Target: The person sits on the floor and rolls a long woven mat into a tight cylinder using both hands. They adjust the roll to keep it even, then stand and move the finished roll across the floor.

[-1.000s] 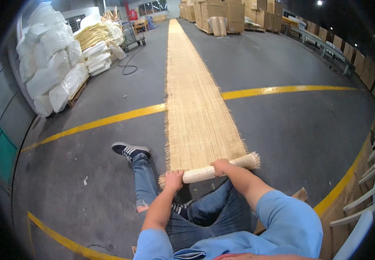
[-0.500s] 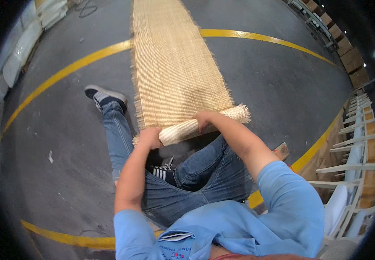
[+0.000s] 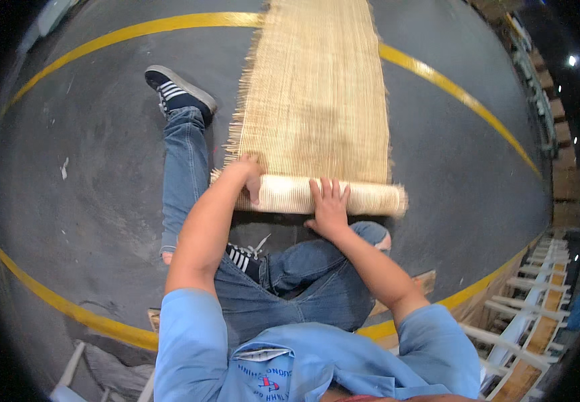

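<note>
1. Straw-coloured woven webbing [image 3: 317, 87]: flat on the grey floor [image 3: 122, 167], left edge fringed, crossing a yellow line [image 3: 437, 77].
2. Webbing roll [image 3: 290, 194]: lies across the near edge of the flat webbing.
3. Left hand [image 3: 251, 177]: curled over roll's left part; cannot tell whether it grips.
4. Right hand [image 3: 331, 209]: open, fingers spread on roll, just right of its middle.
5. Striped sneaker [image 3: 181, 94]: beyond webbing's left edge, apart.

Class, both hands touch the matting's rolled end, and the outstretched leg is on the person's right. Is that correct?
Not quite: the outstretched leg is on the person's left, as the head view shows. The left hand and right hand do touch the matting's rolled end.
</note>
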{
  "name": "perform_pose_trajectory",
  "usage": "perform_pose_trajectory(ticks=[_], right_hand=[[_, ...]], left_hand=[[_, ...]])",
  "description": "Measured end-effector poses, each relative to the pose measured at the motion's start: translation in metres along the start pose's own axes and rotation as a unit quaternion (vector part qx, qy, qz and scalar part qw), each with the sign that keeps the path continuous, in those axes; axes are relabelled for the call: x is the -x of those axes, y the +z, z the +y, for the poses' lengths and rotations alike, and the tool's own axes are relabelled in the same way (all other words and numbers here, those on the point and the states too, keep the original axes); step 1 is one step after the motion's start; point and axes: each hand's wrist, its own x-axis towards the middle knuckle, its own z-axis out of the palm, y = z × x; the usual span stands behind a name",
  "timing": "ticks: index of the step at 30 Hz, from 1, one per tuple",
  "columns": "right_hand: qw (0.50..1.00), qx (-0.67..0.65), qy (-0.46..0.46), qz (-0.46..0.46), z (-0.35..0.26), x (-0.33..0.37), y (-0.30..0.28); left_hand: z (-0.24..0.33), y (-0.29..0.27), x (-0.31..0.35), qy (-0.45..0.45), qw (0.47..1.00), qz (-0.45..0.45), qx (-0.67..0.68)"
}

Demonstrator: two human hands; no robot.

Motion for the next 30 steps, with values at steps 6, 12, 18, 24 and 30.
perform_pose_trajectory(ticks=[6, 12, 18, 24, 30], right_hand=[[0.982, -0.089, -0.005, -0.168, 0.043, -0.083, -0.023], [0.953, -0.183, -0.058, -0.234, 0.091, -0.125, -0.031], [0.982, -0.087, -0.098, -0.135, 0.143, -0.099, -0.041], [0.987, -0.053, -0.024, -0.152, 0.186, -0.063, -0.044], [0.997, -0.063, -0.021, -0.046, 0.174, -0.027, -0.04]], left_hand=[[0.027, -0.013, 0.023, 0.0, 0.962, 0.263, 0.08], [0.084, 0.034, 0.011, -0.036, 0.914, 0.4, -0.051], [0.065, 0.037, -0.013, -0.031, 0.895, 0.445, -0.023], [0.063, 0.035, -0.013, -0.007, 0.886, 0.462, -0.042], [0.065, 0.037, 0.008, 0.04, 0.885, 0.459, -0.064]])
